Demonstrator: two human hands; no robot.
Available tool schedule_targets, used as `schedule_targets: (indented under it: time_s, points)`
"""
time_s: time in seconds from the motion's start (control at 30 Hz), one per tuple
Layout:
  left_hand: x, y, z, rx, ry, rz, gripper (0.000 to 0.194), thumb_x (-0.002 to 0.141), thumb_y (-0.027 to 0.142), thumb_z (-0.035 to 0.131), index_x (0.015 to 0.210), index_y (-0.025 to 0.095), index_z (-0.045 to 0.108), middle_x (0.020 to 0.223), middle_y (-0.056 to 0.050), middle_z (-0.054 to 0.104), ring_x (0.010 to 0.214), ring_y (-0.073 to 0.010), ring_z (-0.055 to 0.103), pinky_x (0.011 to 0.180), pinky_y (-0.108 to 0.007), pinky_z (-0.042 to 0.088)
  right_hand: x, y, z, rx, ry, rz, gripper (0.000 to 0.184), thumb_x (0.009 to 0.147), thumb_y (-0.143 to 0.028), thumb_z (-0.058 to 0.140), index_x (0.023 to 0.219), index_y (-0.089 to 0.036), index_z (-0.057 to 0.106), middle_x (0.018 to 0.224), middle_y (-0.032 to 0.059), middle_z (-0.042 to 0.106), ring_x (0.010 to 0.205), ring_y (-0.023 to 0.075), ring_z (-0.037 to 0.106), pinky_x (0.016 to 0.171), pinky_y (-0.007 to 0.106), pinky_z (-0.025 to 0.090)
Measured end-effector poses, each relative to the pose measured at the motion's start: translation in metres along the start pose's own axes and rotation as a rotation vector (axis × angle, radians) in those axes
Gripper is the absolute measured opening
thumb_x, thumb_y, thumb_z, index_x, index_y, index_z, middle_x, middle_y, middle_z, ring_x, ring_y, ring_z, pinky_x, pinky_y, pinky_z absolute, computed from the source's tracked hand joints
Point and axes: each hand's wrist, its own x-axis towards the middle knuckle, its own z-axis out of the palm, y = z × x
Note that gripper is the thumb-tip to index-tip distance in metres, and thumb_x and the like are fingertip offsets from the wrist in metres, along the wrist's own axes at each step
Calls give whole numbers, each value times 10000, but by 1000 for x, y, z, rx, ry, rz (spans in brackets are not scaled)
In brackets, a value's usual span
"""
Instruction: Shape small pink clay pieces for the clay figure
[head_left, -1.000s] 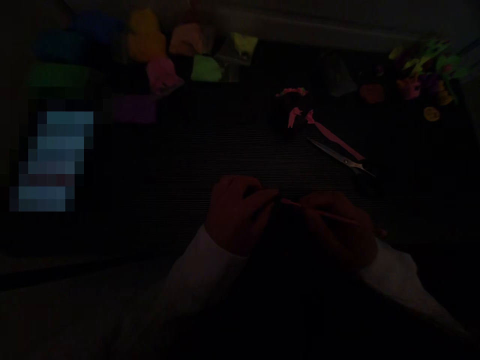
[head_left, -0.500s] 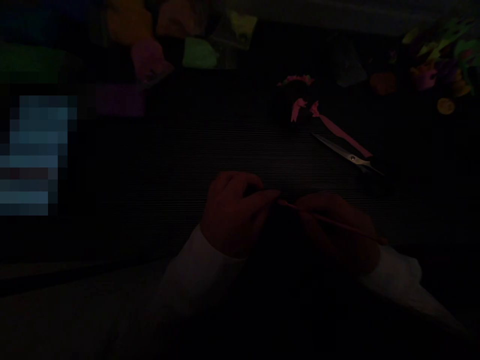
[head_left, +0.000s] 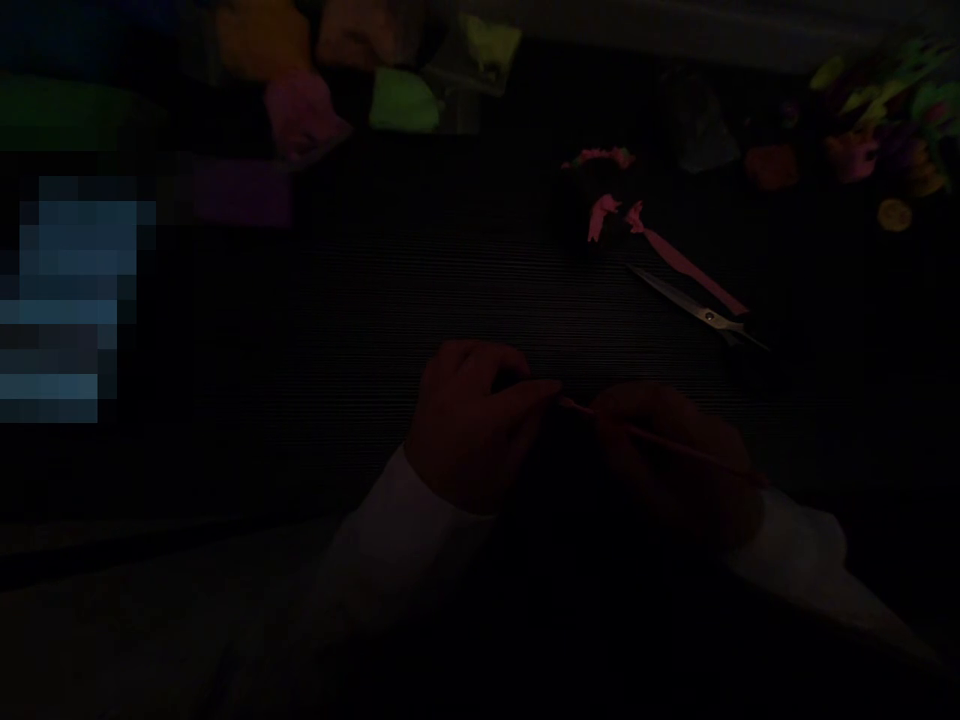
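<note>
The picture is very dark. My left hand [head_left: 476, 425] is closed, thumb and forefinger pinched at the left end of a thin pink stick [head_left: 682, 442]. My right hand [head_left: 675, 460] is closed around the same piece a little further along, and its other end slants back past the right wrist. Whether it is solid or tightly rolled paper, I cannot tell. Beyond the right hand lie scissors [head_left: 709, 316] with silvery blades, their handles lost in the dark. A flat pink strip [head_left: 694, 268] rests just behind them.
Small pink scraps [head_left: 602, 218] lie at the back, near a dark round thing with a pinkish edge [head_left: 600, 158]. Coloured bundles, among them a green one [head_left: 405, 100], line the back left. Colourful flower-like pieces [head_left: 855, 155] and a yellowish disc [head_left: 895, 214] sit at the right.
The view has shifted very slightly, and the picture is a little darker over the hands. Both hands keep nearly the same place and hold on the thin pink stick.
</note>
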Motion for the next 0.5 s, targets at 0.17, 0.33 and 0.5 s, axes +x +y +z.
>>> schedule_targets:
  time_s: [0.17,0.33,0.5]
  points:
    - [-1,0,0,-2,-1,11,179,737,221,567,872,252,681,830,-49,618,801,-205,521,719,-378,427,1,-1,0,-24,-3,-1,69,798,-198,483,863,-201,504,726,6,607,638,122,579,587,252,451]
    - [0,1,-1,-12,-16,-9,177,732,241,573,874,252,679,835,-46,623,820,-210,517,723,-375,425,4,-4,-3,-55,-21,10,55,800,-201,486,854,-191,495,711,6,594,618,113,568,562,241,429]
    - [0,0,-1,-32,-12,20,208,734,211,558,904,248,672,852,-59,620,817,-215,521,718,-389,422,8,-5,-5,-74,-37,-1,43,806,-206,475,844,-196,493,697,11,591,614,126,562,550,258,417]
